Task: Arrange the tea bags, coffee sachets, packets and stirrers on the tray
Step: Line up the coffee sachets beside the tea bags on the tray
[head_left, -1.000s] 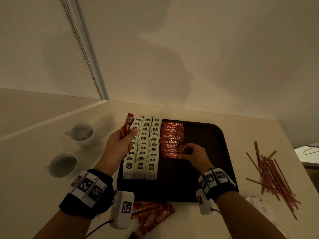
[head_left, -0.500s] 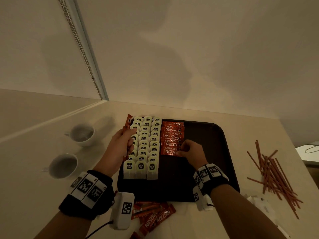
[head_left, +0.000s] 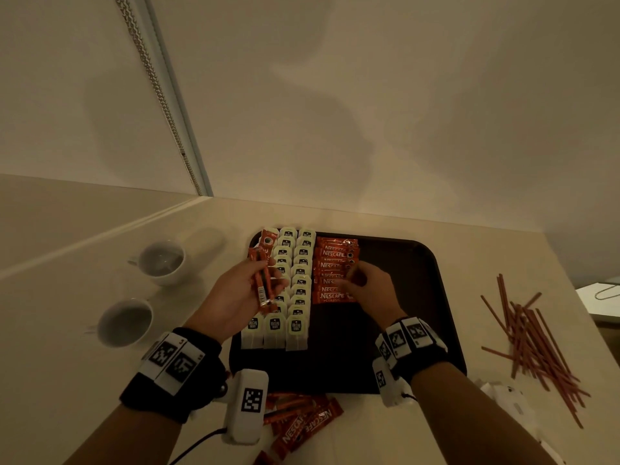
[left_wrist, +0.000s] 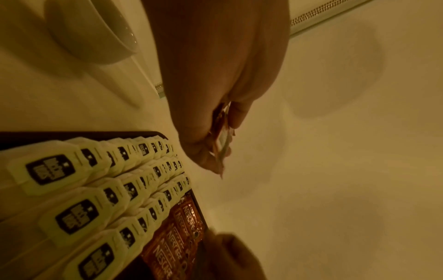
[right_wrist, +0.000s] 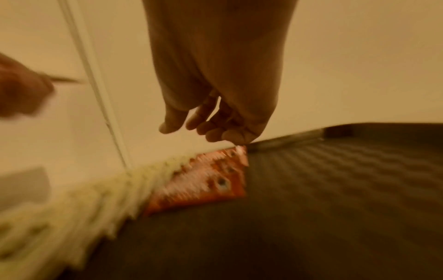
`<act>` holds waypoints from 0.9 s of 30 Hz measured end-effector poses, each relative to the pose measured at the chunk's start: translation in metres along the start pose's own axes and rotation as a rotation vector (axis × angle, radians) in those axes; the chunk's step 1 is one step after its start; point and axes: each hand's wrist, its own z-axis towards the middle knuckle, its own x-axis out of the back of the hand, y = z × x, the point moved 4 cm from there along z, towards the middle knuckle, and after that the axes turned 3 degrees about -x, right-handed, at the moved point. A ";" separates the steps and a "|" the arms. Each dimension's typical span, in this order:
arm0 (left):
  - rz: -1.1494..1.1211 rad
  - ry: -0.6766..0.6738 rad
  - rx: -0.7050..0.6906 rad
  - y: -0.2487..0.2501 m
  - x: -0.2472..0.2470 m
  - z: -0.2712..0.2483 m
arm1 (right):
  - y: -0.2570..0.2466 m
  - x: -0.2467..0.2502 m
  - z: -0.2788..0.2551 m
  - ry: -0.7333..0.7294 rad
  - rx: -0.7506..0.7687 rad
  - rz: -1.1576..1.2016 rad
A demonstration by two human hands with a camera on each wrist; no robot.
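A dark tray (head_left: 419, 297) is seen on a pale counter (head_left: 50, 380), with three columns of tea bags (head_left: 295, 297) laid overlapping along its left side. Just to their right, a column of red coffee sachets (head_left: 332, 263) is stacked flat on the tray, each one overlapping the next.

A small bundle of coffee sachets (head_left: 263, 280) is gripped in the left hand (head_left: 235, 297), held upright above the leftmost tea-bag column. In the left wrist view the bundle is pinched between the thumb and curled fingers (left_wrist: 237, 113), edge-on to the camera.

The right hand (head_left: 372, 290) is held over the right edge of the sachet column on the tray. In the right wrist view its fingers (right_wrist: 210, 128) are seen loosely curled with nothing between them, and the thumb (right_wrist: 172, 121) is kept apart from them; the picture is blurred, so whether the fingertips touch the sachets cannot be told for certain.

More loose sachets (head_left: 302, 421) are left on the counter just in front of the tray's near edge, partly hidden by the left wrist camera. A scattered pile of red stirrers (head_left: 533, 340) is spread on the counter to the right of the tray, well apart from it. Two white cups (head_left: 161, 263) are stood on the counter to the left of the tray.
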 end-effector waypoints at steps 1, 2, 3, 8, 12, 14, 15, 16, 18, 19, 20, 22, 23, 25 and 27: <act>-0.033 0.018 -0.014 0.000 -0.002 0.001 | -0.015 0.000 -0.005 -0.036 0.051 0.056; -0.049 0.033 -0.033 -0.001 -0.006 0.003 | -0.034 0.000 -0.011 -0.098 0.103 0.081; -0.038 0.042 -0.058 -0.001 -0.009 0.005 | -0.052 -0.003 -0.018 -0.185 0.147 0.102; 0.130 -0.010 -0.177 0.003 -0.025 0.008 | -0.101 -0.015 -0.040 -0.447 0.165 0.392; 0.176 -0.003 -0.229 0.009 -0.024 0.007 | -0.106 -0.009 -0.038 -0.288 0.287 0.346; 0.145 -0.031 -0.198 0.010 -0.024 0.006 | -0.105 -0.003 -0.036 -0.140 0.405 0.235; 0.116 -0.047 -0.179 0.011 -0.025 0.005 | -0.105 0.000 -0.035 -0.083 0.470 0.167; 0.091 -0.056 -0.176 0.011 -0.025 0.006 | -0.104 0.001 -0.035 -0.045 0.528 0.100; 0.075 -0.048 -0.210 0.012 -0.025 0.006 | -0.104 0.001 -0.036 -0.011 0.601 0.005; 0.077 -0.036 -0.230 0.012 -0.024 0.007 | -0.102 0.002 -0.036 -0.003 0.609 -0.001; 0.084 -0.019 -0.247 0.012 -0.022 0.007 | -0.101 0.003 -0.035 0.002 0.592 0.020; 0.126 0.013 -0.287 0.012 -0.020 0.007 | -0.096 0.007 -0.032 -0.022 0.480 0.135; 0.150 0.022 -0.305 0.012 -0.018 0.006 | -0.093 0.008 -0.030 -0.052 0.409 0.216; 0.176 0.029 -0.329 0.010 -0.016 0.007 | -0.090 0.011 -0.027 -0.061 0.322 0.324; 0.217 0.045 -0.357 0.008 -0.013 0.008 | -0.089 0.014 -0.025 -0.040 0.290 0.343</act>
